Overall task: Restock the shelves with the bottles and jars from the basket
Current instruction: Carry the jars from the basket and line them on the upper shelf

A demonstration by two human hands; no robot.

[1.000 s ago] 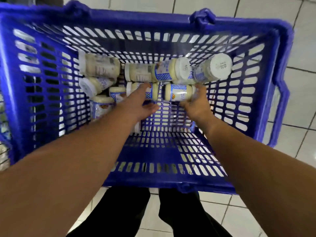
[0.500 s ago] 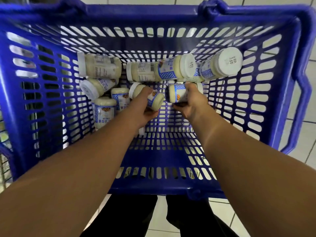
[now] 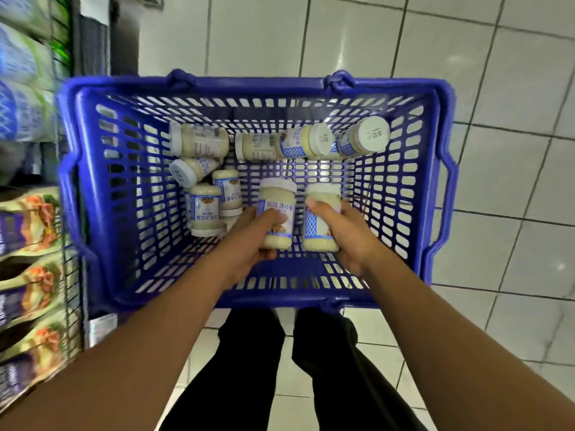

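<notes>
Both hands had closed on cargo: our left hand [image 3: 249, 244] gripped one jar [image 3: 277, 213] and our right hand [image 3: 345, 234] another jar [image 3: 320, 219], both raised at centre frame above the blue basket [image 3: 93, 181], where half a second earlier they lay on its floor. Remaining jars [image 3: 199, 144] stayed behind, and the shelves [image 3: 28, 213] waited at left, so shelving looked next.
</notes>
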